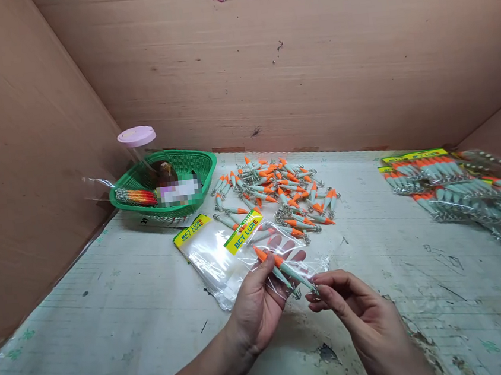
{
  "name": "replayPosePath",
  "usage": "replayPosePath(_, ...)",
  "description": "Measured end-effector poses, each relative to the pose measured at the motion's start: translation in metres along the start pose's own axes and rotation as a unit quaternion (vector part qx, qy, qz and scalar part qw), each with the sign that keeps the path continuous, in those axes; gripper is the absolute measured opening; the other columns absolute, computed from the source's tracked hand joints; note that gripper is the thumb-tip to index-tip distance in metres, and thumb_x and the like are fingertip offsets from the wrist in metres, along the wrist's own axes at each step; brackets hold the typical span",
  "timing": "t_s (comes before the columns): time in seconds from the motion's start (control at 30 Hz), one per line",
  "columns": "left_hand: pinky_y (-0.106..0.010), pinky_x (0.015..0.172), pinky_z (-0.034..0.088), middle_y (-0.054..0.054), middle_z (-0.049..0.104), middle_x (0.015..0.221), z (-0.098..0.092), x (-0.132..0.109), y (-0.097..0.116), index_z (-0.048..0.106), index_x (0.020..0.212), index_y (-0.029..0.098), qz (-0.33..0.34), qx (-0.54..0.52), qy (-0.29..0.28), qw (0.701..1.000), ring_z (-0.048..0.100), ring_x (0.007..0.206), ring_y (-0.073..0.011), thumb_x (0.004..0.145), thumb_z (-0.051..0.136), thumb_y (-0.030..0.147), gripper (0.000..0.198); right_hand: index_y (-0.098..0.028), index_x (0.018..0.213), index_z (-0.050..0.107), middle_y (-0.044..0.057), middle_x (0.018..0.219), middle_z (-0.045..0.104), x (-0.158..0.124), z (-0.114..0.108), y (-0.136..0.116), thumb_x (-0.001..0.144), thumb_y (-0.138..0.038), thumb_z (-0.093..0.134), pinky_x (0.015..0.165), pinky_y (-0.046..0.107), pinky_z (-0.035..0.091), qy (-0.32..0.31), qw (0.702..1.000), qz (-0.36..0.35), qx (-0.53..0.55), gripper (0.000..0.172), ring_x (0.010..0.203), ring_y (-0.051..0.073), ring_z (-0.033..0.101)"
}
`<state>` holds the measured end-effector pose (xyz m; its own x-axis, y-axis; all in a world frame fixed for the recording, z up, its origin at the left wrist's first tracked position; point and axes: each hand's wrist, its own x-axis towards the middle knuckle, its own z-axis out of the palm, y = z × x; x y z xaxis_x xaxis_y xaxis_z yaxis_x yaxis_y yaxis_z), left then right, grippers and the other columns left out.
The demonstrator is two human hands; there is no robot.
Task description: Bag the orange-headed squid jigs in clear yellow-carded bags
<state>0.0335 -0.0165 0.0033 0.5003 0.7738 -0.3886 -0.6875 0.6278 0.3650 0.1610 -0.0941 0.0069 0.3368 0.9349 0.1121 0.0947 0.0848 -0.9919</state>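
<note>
My left hand [262,299] holds a clear plastic bag with a yellow "BCT LURE" header [243,233], its thumb over two orange-and-pale-green lures [293,271]. The fingers lie behind the bag and show through it. At the hooked end of the nearer lure, my right hand [357,313] pinches with thumb and fingertips. A stack of flat bags [208,257] with yellow headers lies just left of the held bag. Beyond my hands is a loose pile of similar lures [284,190] with metal hooks.
A green basket [207,177] at the back left holds packed red-orange lures, a pink-lidded clear container [136,136] and other items. Packed lures [451,184] are heaped on the right. Wooden panels [264,61] enclose the table's back and sides.
</note>
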Motion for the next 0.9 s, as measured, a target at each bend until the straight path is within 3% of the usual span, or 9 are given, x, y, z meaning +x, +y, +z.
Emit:
replayPosePath(0.13,-0.035,0.092,0.051,-0.013,0.066,0.117,0.002,-0.001,0.002,0.047,0.131,0.014,-0.014,-0.002,0.007,1.0,0.063,0.107,-0.0257,0.092,0.049,0.021,0.04,-0.021,0.098,0.063,0.005,0.09,0.069,-0.005,-0.004,0.009,0.08,-0.021,0.066,0.068,0.024,0.058,-0.004,0.993,-0.08,-0.087,0.018,0.077,0.017,0.068)
replayPosePath(0.3,-0.036,0.093,0.05,-0.012,0.068,0.112,0.001,-0.002,0.002,0.049,0.129,0.013,-0.02,0.007,-0.007,1.0,0.063,0.107,-0.0268,0.09,0.051,0.021,0.04,-0.019,0.104,0.06,0.008,0.096,0.067,-0.007,-0.007,0.013,0.081,-0.003,0.058,0.075,0.029,0.055,0.011,0.929,-0.284,-0.238,0.028,0.088,0.018,0.064)
replayPosePath(0.4,-0.036,0.095,0.049,-0.014,0.069,0.109,-0.002,-0.003,-0.001,0.051,0.126,0.01,-0.032,0.014,-0.034,0.999,0.063,0.108,-0.0274,0.088,0.053,0.016,0.039,-0.017,0.102,0.059,0.011,0.101,0.067,-0.003,-0.002,0.012,0.08,0.004,0.053,0.075,0.032,0.054,0.009,0.904,-0.344,-0.252,0.031,0.091,0.019,0.063)
replayPosePath(0.5,-0.038,0.095,0.048,-0.014,0.07,0.106,-0.004,-0.003,-0.005,0.052,0.125,0.008,-0.044,0.012,-0.05,0.998,0.064,0.106,-0.0279,0.087,0.052,0.015,0.038,-0.015,0.097,0.059,0.013,0.101,0.068,0.0,0.002,0.01,0.08,0.005,0.051,0.075,0.033,0.055,0.0,0.884,-0.374,-0.279,0.027,0.091,0.021,0.063)
replayPosePath(0.67,-0.037,0.088,0.053,-0.012,0.07,0.108,0.0,0.001,0.007,0.046,0.131,0.013,-0.038,-0.006,-0.018,0.999,0.067,0.1,-0.0257,0.091,0.048,0.02,0.04,-0.013,0.105,0.059,0.016,0.113,0.065,0.004,-0.002,-0.01,0.082,0.002,0.049,0.079,0.038,0.054,-0.103,0.843,-0.407,-0.336,0.028,0.097,0.023,0.06)
replayPosePath(0.73,-0.036,0.084,0.055,-0.012,0.07,0.108,0.003,0.004,0.024,0.044,0.133,0.013,-0.006,-0.023,0.0,1.0,0.068,0.098,-0.0242,0.094,0.044,0.02,0.04,-0.015,0.107,0.057,0.015,0.115,0.063,0.01,-0.008,-0.022,0.081,0.002,0.051,0.081,0.037,0.053,-0.099,0.853,-0.407,-0.312,0.032,0.098,0.022,0.061)
replayPosePath(0.83,-0.034,0.078,0.057,-0.014,0.071,0.104,0.005,0.007,0.055,0.04,0.135,0.008,0.083,-0.048,0.033,0.995,0.068,0.096,-0.0238,0.097,0.035,0.024,0.042,-0.02,0.102,0.058,0.01,0.102,0.065,0.028,-0.016,-0.029,0.082,-0.001,0.054,0.076,0.033,0.053,-0.029,0.88,-0.378,-0.286,0.028,0.091,0.019,0.062)
replayPosePath(0.9,-0.033,0.077,0.058,-0.015,0.071,0.103,0.004,0.009,0.071,0.037,0.138,0.006,0.125,-0.055,0.04,0.99,0.068,0.096,-0.0236,0.098,0.031,0.023,0.044,-0.02,0.097,0.059,0.007,0.092,0.063,0.044,-0.015,-0.019,0.084,-0.007,0.055,0.071,0.031,0.053,-0.061,0.88,-0.349,-0.317,0.019,0.084,0.018,0.062)
